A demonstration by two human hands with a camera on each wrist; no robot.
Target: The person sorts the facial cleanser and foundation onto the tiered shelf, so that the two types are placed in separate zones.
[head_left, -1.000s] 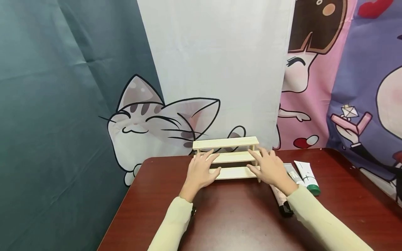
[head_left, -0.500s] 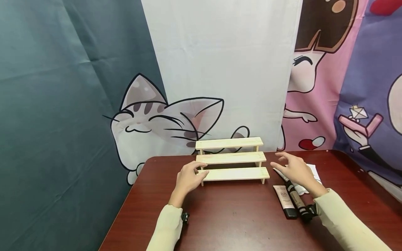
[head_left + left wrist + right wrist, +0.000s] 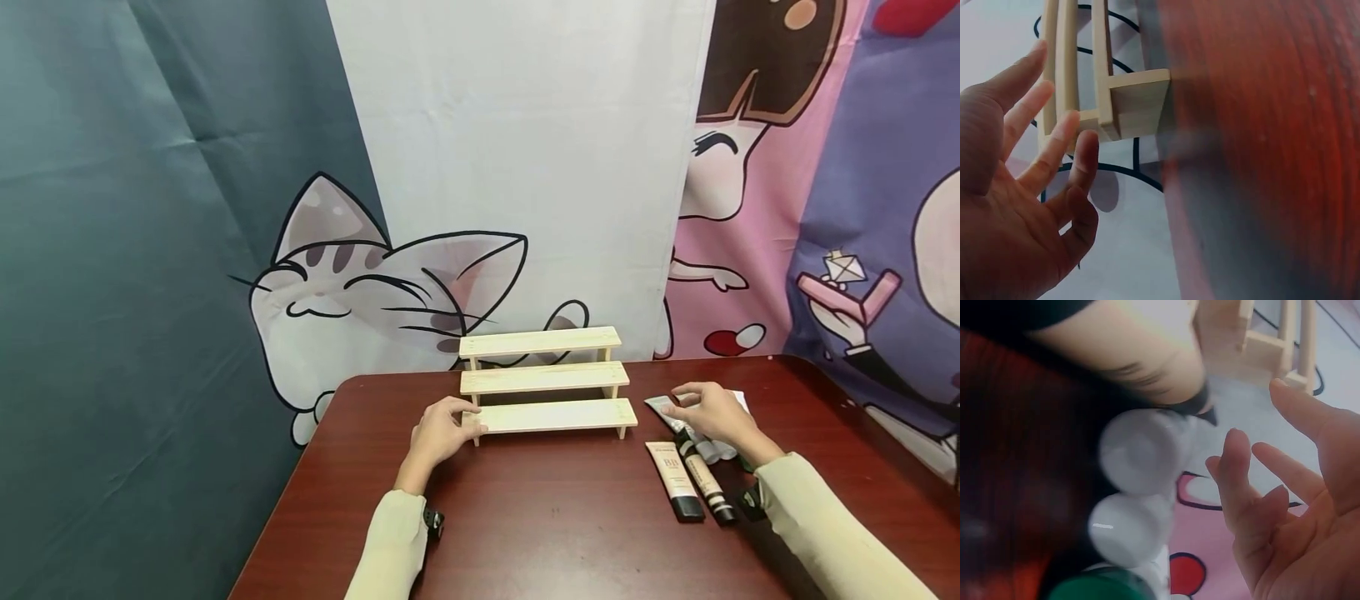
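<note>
A pale wooden three-step stand [image 3: 555,415] is at the back of the table. By its lower left end, my left hand [image 3: 438,433] reaches out with loosely bent fingers; in the left wrist view nothing lies between fingers and thumb, and whether they touch the wood is unclear. My right hand [image 3: 712,414] hovers over tubes to the right of the stand and holds nothing. Beneath it are light tubes, with a white cap [image 3: 1138,453] and a green cap [image 3: 1100,587] in the right wrist view. Nearer me lie a BB cream tube [image 3: 675,482] and a slim beige tube [image 3: 705,483] with black ends.
The dark red-brown table [image 3: 540,525] spreads out in front of the stand. Behind it hangs a printed cloth backdrop [image 3: 525,150] with a cartoon cat. The hand partly covers the light tubes.
Both hands have come away from the stand's middle. My right hand has moved right over the tubes, uncovering the BB cream tube; my left has shifted left and toward me.
</note>
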